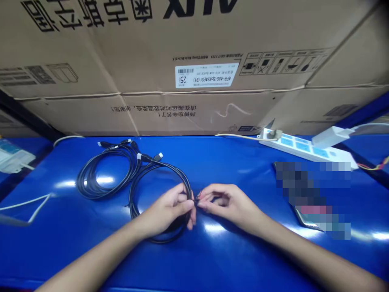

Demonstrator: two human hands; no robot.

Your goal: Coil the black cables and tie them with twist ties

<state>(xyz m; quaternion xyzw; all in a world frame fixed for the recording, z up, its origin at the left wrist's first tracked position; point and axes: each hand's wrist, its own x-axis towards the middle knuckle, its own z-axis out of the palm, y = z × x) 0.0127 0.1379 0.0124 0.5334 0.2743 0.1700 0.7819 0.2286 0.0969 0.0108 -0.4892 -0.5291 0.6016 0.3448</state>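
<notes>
Blue tabletop (243, 178), cardboard carton (194, 109) behind. Left hand (165, 209) grips the coiled black cable (130, 198), fingers pressed together; right hand (231, 205) pinches a small dark tip (198, 197) at coil's right edge (too small to tell more). Second coil (79, 182) just left of it.

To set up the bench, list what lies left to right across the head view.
white cord → coiled black cable → left hand → right hand → white power strip

On desk (231, 170): cable coil (79, 182) at L, 2nd coil (131, 202) just R of it, power strip (304, 147) back R; cardboard box (188, 52) behind desk.
</notes>
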